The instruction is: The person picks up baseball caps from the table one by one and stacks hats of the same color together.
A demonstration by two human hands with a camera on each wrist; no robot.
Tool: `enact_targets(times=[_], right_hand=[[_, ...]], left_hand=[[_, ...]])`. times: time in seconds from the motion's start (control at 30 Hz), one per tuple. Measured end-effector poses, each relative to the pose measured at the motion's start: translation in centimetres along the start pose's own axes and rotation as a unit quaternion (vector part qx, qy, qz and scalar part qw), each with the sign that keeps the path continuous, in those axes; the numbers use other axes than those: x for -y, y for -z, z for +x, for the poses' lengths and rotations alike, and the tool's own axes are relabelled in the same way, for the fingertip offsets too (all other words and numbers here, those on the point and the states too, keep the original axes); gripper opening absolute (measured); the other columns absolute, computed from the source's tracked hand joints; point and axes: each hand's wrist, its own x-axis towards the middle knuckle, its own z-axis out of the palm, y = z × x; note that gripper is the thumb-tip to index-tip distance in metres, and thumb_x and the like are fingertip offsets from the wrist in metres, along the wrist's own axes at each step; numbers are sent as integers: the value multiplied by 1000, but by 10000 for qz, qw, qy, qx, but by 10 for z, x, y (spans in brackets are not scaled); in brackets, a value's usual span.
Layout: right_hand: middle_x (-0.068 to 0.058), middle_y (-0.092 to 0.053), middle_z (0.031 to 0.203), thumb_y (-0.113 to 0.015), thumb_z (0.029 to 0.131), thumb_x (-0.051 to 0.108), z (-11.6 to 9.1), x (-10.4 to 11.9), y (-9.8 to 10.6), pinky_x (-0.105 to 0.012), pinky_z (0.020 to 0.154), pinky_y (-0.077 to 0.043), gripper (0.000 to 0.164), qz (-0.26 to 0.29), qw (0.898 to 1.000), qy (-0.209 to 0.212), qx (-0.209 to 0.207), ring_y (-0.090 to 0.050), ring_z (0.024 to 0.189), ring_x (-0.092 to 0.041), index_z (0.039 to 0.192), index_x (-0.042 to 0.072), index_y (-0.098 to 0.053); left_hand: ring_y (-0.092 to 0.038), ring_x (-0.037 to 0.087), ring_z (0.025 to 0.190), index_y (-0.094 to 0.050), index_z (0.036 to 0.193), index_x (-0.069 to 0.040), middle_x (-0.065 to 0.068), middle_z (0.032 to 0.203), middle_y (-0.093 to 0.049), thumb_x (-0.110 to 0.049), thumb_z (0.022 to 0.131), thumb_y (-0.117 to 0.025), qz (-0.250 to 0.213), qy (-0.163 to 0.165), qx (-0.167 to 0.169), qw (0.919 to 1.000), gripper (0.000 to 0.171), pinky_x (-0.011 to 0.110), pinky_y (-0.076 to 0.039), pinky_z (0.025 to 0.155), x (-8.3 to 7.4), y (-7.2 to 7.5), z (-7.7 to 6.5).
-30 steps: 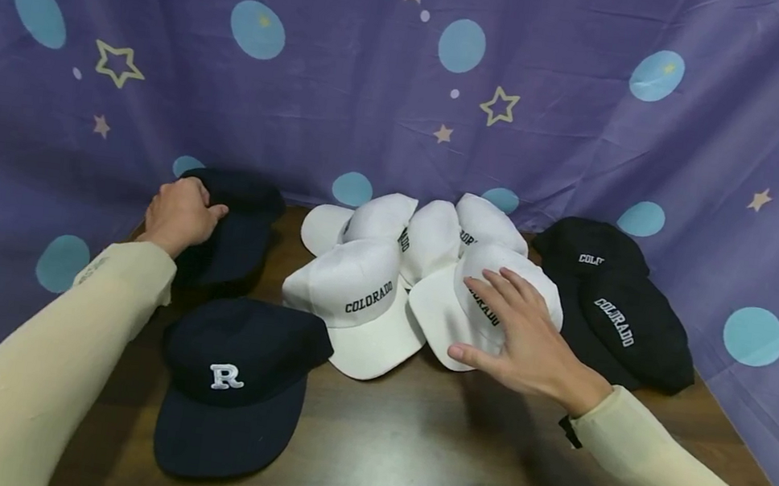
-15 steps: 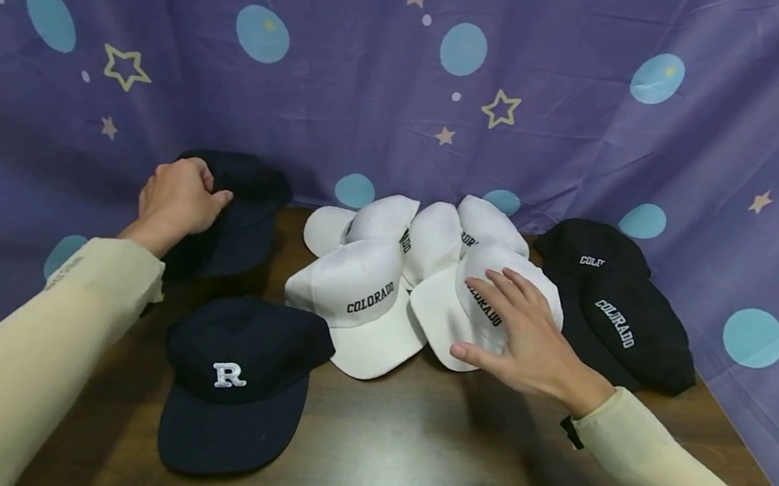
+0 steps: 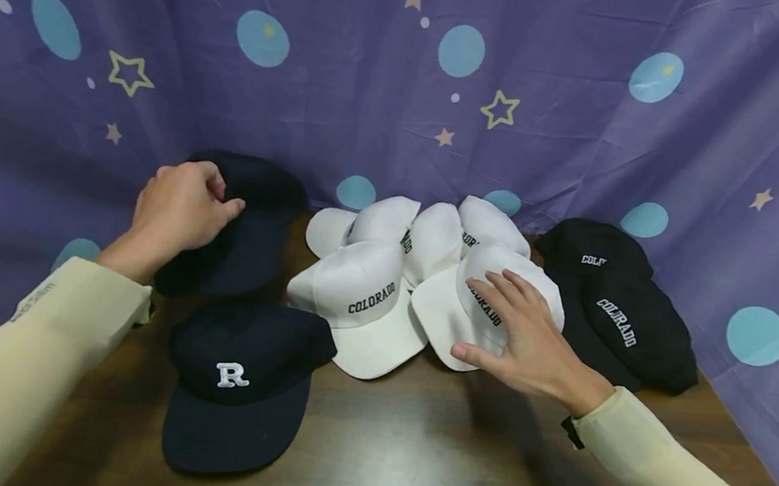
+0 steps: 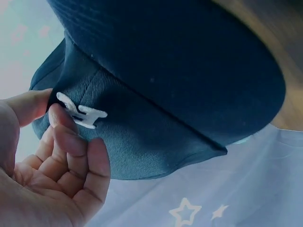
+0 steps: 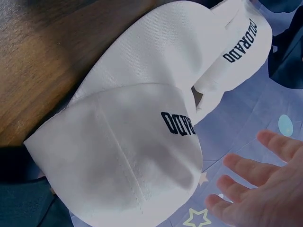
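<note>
Far navy cap (image 3: 265, 215) is being pinched at its crown by the left hand (image 3: 178, 205), behind the nearer navy cap (image 3: 238, 403) — positioning seems the step, next likely calling for steady hold; the right hand (image 3: 531, 341) is hovering, fingers spread, near a white cap (image 3: 445, 315).

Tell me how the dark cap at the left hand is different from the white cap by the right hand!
The dark cap has a white mark on its front; the white cap has black lettering. The left hand pinches the dark cap, while the right hand is open by the white cap. Both are rounded caps with brims.
</note>
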Motion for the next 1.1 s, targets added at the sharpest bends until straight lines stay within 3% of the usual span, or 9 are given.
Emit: enact_targets(times=[0.6,0.87,1.1], right_hand=[[-12,-35,147,-61,76,71,1,3,-1,-57,107,-18,86,-9,10000,14,-24,-21,137,-32,145,26,-36],[-8,-34,148,-61,76,71,3,4,-3,-57,108,-17,86,-29,10000,53,-30,-21,137,-32,146,30,-34],[-10,-33,148,-61,77,69,3,5,-3,-58,107,-17,86,3,10000,29,-5,-21,137,-33,145,24,-37]], left_hand=[[-48,25,57,-55,68,-13,2,57,-50,-29,78,-74,-170,-899,-456,9948,28,40,-36,51,-23,4,-51],[-43,20,50,-52,61,-16,-1,52,-45,-27,78,-75,-98,-1151,-247,9930,31,35,-33,46,-25,8,-70],[-39,16,45,-48,60,-16,-1,50,-40,-27,79,-75,84,-1280,162,9916,34,31,-29,40,-30,8,-89]])
